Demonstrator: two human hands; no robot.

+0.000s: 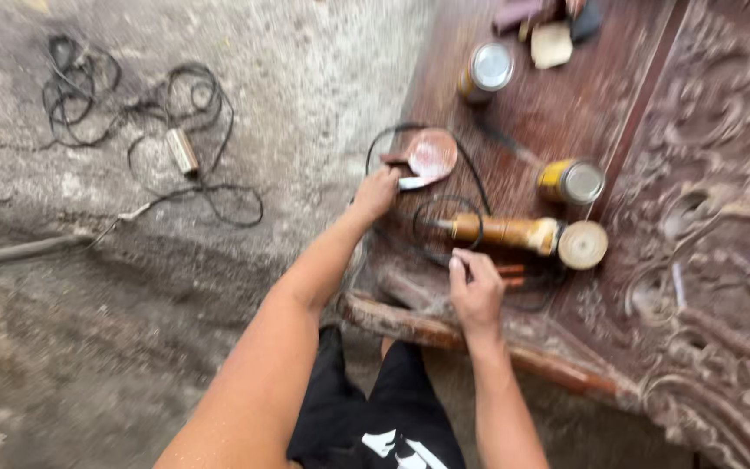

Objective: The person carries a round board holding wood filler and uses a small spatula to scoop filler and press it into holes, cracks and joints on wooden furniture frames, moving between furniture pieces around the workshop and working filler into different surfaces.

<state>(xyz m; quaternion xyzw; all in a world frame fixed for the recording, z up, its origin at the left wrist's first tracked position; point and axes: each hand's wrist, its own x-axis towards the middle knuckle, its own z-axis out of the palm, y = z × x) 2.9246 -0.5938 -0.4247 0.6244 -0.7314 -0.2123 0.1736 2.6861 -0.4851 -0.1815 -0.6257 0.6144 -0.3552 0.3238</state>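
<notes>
Centrally, left hand is closing its fingers on the pale handle of a flat reddish tool lying on the carved wooden panel. Right hand is resting just below, fingers curled near small orange sticks; whether it is gripping anything, cannot tell. Angle grinder is lying at frame centre-right, its black cord looping between the hands. Two tins are standing above it. Tangled cable is lying on concrete, upper left

Two round yellow-labelled tins stand on the carved wood.
</notes>
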